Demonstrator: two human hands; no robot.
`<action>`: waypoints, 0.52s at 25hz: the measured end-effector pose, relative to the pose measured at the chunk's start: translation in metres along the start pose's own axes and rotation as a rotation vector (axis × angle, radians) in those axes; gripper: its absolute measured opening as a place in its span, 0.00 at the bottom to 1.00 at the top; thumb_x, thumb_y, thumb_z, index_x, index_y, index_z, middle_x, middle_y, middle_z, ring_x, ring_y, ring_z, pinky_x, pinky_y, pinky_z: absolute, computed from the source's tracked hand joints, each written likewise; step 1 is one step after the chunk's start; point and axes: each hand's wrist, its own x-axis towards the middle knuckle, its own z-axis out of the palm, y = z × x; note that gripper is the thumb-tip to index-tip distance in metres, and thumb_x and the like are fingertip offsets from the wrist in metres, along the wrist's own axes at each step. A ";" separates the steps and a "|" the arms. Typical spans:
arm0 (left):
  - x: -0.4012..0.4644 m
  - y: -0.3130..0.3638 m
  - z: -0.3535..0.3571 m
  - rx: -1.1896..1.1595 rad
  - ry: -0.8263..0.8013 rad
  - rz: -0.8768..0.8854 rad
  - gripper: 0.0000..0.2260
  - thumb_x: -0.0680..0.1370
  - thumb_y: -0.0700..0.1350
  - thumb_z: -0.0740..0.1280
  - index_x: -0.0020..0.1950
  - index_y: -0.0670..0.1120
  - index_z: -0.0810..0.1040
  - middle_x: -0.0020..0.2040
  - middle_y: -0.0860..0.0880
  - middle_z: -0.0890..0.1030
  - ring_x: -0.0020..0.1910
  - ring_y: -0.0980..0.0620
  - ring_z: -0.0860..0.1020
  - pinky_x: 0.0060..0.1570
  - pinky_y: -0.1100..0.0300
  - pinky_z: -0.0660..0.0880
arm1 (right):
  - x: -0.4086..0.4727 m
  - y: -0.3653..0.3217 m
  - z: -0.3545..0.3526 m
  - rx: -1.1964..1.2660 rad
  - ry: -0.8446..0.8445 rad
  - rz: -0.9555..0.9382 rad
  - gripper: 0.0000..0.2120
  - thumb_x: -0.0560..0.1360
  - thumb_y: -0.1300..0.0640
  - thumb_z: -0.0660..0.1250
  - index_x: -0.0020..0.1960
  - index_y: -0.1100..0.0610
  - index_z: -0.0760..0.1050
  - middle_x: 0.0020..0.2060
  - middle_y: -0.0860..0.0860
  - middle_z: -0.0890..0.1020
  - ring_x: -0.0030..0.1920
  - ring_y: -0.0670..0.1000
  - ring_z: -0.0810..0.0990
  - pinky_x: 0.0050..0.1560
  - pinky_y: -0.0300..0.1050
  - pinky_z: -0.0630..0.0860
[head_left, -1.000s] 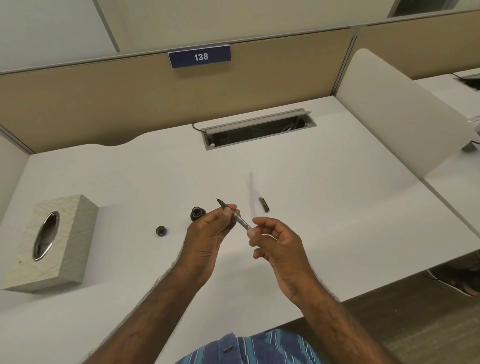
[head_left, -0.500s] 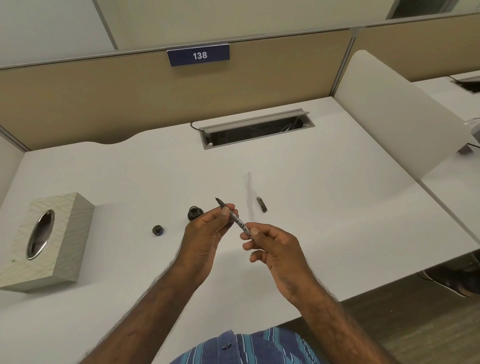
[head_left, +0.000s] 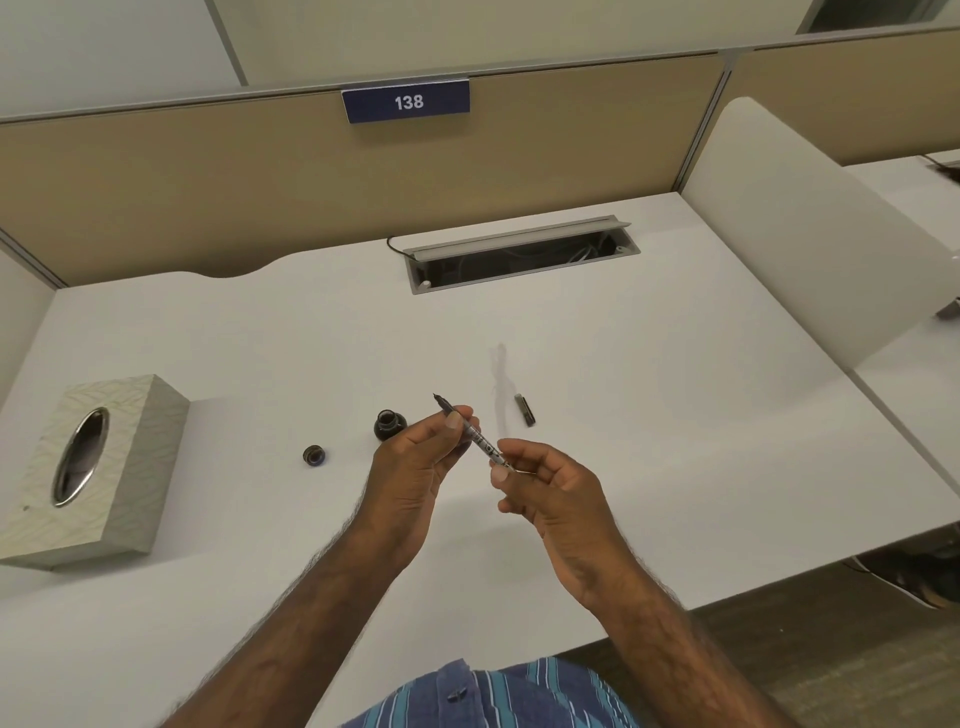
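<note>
Just past the striped shirt (head_left: 498, 691) at the near edge of the desk (head_left: 675, 415), both hands are raised over the desk's middle. The left hand (head_left: 415, 467) has its grip pinching the pen (head_left: 475, 434) just behind the nib, thumb against fingertips. The right hand (head_left: 556, 493) has its grip pinching the pen's rear end. The pen slants in the air between them, nib up and pointing to the far left. Just beyond the left hand an open ink bottle (head_left: 389, 423) stands on the desk, with its cap (head_left: 314, 455) apart to the left. A small dark pen part (head_left: 524, 409) lies to the right. A tissue box (head_left: 140, 431) sits by the left edge and a cable tray (head_left: 519, 254) near the far edge.
</note>
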 end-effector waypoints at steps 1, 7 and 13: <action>0.000 -0.001 0.001 0.002 0.005 0.000 0.08 0.74 0.46 0.74 0.47 0.44 0.91 0.59 0.41 0.87 0.63 0.45 0.85 0.69 0.51 0.78 | 0.000 -0.001 -0.001 0.033 -0.011 0.020 0.11 0.78 0.61 0.75 0.60 0.56 0.86 0.53 0.57 0.90 0.49 0.52 0.88 0.48 0.46 0.85; -0.001 -0.007 0.006 -0.012 0.055 0.017 0.09 0.75 0.45 0.74 0.50 0.43 0.90 0.58 0.41 0.88 0.61 0.45 0.85 0.69 0.51 0.78 | 0.008 -0.001 -0.011 -0.008 -0.014 0.016 0.09 0.78 0.62 0.76 0.58 0.54 0.86 0.50 0.53 0.89 0.51 0.53 0.87 0.52 0.47 0.85; -0.002 -0.015 0.011 -0.005 0.074 0.049 0.16 0.74 0.48 0.75 0.57 0.38 0.87 0.54 0.43 0.88 0.61 0.46 0.84 0.71 0.48 0.76 | 0.014 -0.006 -0.025 -0.044 -0.106 0.030 0.10 0.78 0.63 0.75 0.59 0.57 0.87 0.49 0.57 0.90 0.47 0.53 0.87 0.47 0.47 0.84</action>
